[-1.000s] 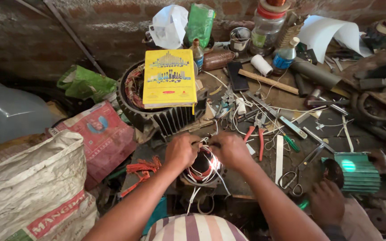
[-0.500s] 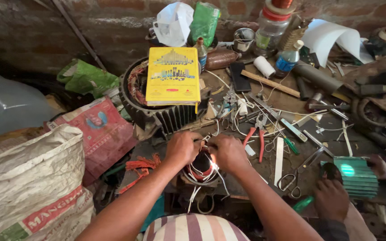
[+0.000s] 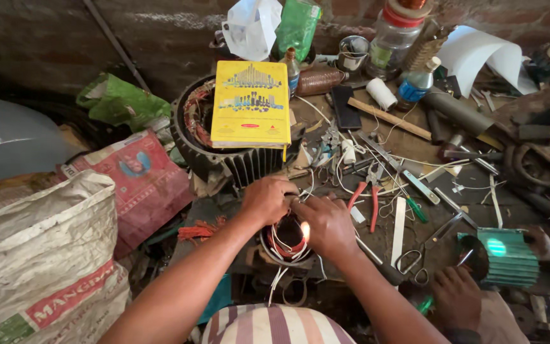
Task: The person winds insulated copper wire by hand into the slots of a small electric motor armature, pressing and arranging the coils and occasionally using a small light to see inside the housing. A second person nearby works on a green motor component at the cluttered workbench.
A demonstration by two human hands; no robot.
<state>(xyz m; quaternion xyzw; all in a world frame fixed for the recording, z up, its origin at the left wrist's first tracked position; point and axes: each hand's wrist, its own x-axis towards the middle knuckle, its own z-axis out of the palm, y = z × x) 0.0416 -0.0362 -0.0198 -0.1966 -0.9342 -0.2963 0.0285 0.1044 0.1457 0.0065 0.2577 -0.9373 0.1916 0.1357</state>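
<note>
A small motor stator (image 3: 286, 250) with red copper windings and white wire leads sits just in front of me. Both hands are over its far rim. My left hand (image 3: 266, 199) pinches the wires at the top of the winding. My right hand (image 3: 330, 224) covers the right side, fingertips meeting the left hand at the wires. The exact wire held is hidden by the fingers. A bright glint shows inside the bore.
A yellow book (image 3: 251, 104) lies on a large finned motor housing (image 3: 243, 156). Red-handled pliers (image 3: 369, 197), scissors (image 3: 412, 260), screwdrivers and loose wire litter the bench. Another person's hand (image 3: 456, 294) rests beside a green finned motor (image 3: 503, 257). Sacks (image 3: 39, 255) lie at left.
My hands have closed in together over the far rim of the stator, fingertips now meeting at the wires. The view has shifted slightly; nothing else on the bench has moved.
</note>
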